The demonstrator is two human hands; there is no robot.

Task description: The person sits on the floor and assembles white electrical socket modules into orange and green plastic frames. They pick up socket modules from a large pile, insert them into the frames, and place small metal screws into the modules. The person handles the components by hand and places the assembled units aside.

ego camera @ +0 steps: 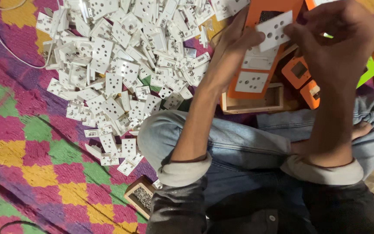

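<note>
A white plastic socket plate (pixel 275 30) with several round holes is pinched between both hands over an orange panel (pixel 262 52). My left hand (pixel 234 41) grips the plate's left edge with thumb and fingers. My right hand (pixel 336 39) holds its right edge from above. The orange panel has two more white socket plates (pixel 251 81) set into it, and it leans on a small wooden frame (pixel 252 104). I sit cross-legged in jeans, forearms resting over my knees.
A big heap of loose white socket plates (pixel 122 56) covers the patchwork mat (pixel 27 160) to the left. A small wooden box of metal screws (pixel 141 198) lies by my left knee. Orange parts (pixel 301 78) sit to the right. White cable (pixel 5 39) runs at upper left.
</note>
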